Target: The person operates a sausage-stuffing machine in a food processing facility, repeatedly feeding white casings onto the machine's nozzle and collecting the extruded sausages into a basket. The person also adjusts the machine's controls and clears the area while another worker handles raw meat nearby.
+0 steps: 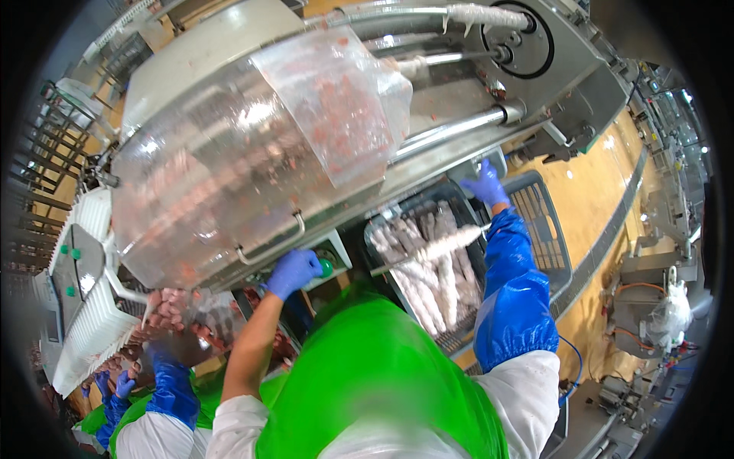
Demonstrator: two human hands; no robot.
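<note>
My left hand (295,272), in a purple glove, is closed beside a round green knob or button (326,268) in an opening below the machine's front edge. Whether anything lies inside its fingers is hidden. My right hand (485,187), also gloved, has its fingers apart against or just in front of a small grey box (498,164) on the machine's front. Below that hand, a dark crate (391,208) holds several long, whitish, ruffled sleeves (437,294). One ruffled sleeve on a thin rod (447,242) lies slantwise across the crate, its end near my right forearm.
A large metal machine with a clear curved cover (206,176) stretches ahead, with shiny tubes (451,136) at its right. A grey slotted crate (552,229) stands to the right. At lower left, co-workers' gloved hands (125,384) are by pink meat pieces (164,312) and a white segmented conveyor (88,321).
</note>
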